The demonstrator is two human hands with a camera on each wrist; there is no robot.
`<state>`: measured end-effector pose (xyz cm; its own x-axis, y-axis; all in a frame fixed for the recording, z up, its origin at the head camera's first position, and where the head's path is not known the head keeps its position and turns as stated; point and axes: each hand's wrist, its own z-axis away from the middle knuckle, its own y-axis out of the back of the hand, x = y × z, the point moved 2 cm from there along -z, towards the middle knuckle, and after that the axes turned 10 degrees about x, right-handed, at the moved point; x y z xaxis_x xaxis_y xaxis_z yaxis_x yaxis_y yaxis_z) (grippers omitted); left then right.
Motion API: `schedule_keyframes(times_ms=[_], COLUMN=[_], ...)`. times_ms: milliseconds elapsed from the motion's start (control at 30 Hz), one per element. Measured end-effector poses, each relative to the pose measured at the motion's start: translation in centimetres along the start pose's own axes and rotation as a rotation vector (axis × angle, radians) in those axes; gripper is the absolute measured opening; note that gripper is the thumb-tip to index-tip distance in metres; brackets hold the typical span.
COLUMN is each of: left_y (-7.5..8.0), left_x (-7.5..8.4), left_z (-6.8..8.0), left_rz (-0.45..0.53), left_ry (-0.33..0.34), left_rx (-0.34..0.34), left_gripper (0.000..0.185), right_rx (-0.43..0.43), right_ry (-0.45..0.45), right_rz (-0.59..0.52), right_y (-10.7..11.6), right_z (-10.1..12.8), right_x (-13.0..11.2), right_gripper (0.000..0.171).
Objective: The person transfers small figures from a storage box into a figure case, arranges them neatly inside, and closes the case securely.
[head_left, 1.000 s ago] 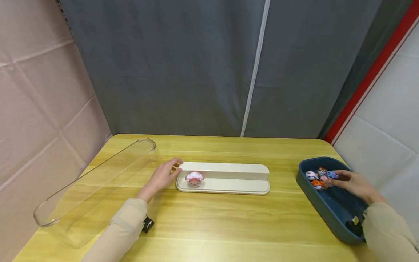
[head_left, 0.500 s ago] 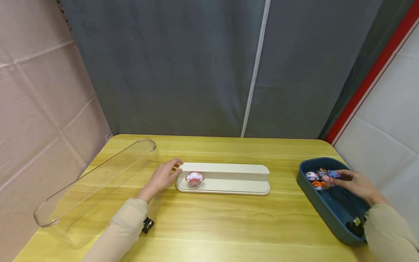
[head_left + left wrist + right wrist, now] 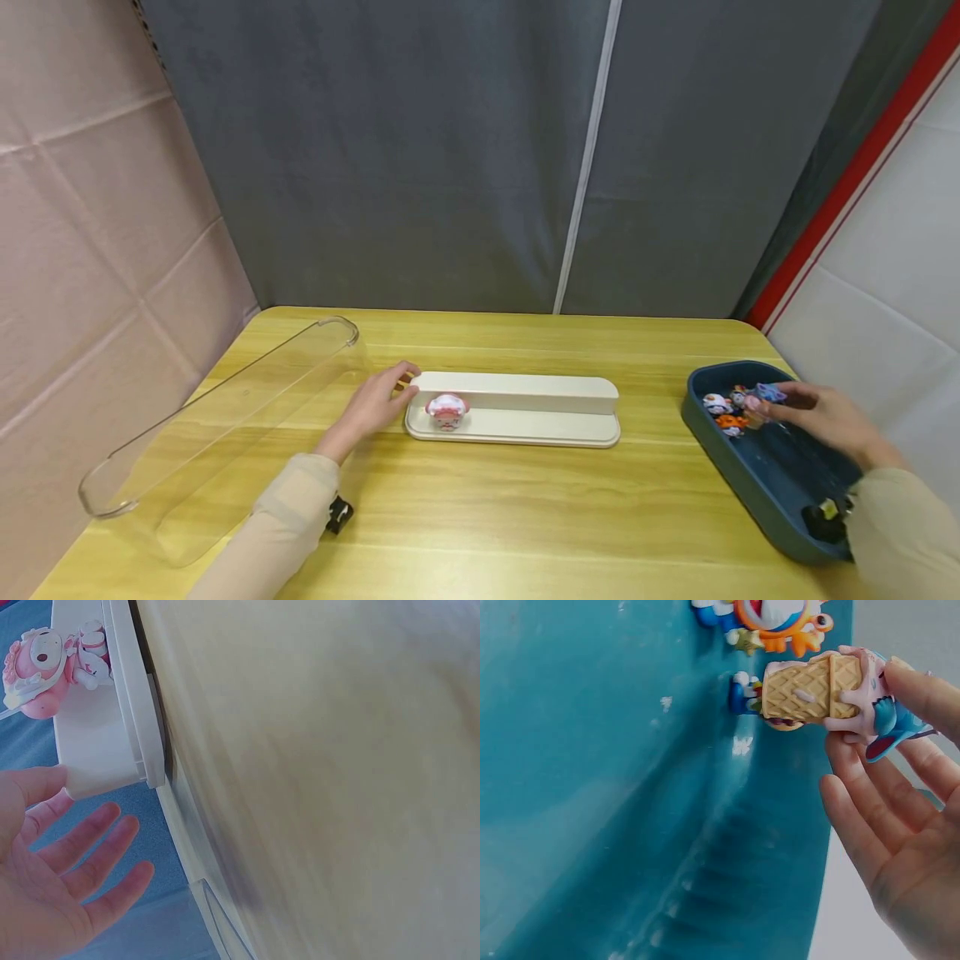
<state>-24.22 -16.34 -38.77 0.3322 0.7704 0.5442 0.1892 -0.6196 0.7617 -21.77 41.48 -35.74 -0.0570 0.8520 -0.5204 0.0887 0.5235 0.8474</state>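
A small waffle-cone figurine with dripping pink icing and a blue creature on top (image 3: 810, 691) is held by the right hand (image 3: 828, 421) over the far end of a dark-blue, round-cornered basin (image 3: 738, 479), pinched at its upper part between thumb and fingers. Whether its lower end touches the small multicoloured figurines (image 3: 717, 404) beside it cannot be told. It is judged to be light and stiff, probably moulded plastic; the smooth icing may slip, so the ridged waffle body is likely the surer place to be held, and the thin blue projections are best spared pressure. By the left hand (image 3: 371, 406), its fingers loosely spread, the end of a cream-white stepped platform (image 3: 517, 425) is touched at the thumb tip. On the platform's lower step, a pink-and-white hooded figurine (image 3: 447, 410) is stood upright.
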Motion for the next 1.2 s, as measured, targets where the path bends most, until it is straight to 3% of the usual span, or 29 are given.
schedule_keyframes(times_ms=[467,767,1200], left_y=[0.0,-0.1,-0.2], left_x=[0.1,0.1,0.0], left_z=[0.0,-0.1,-0.1], left_rz=[0.004,0.001,0.002], left_ry=[0.012,0.011,0.010], left_rx=[-0.007,-0.007,-0.004], left_gripper=[0.023,0.023,0.023], right_rx=[0.111,0.111,0.128], right_ry=[0.108,0.087,0.191], right_rz=[0.014,-0.021,-0.041], right_y=[1.7,2.8,3.4], right_z=[0.0,0.0,0.1], right_x=[-2.2,-4.2,-7.6], right_gripper=[0.050,0.057,0.049])
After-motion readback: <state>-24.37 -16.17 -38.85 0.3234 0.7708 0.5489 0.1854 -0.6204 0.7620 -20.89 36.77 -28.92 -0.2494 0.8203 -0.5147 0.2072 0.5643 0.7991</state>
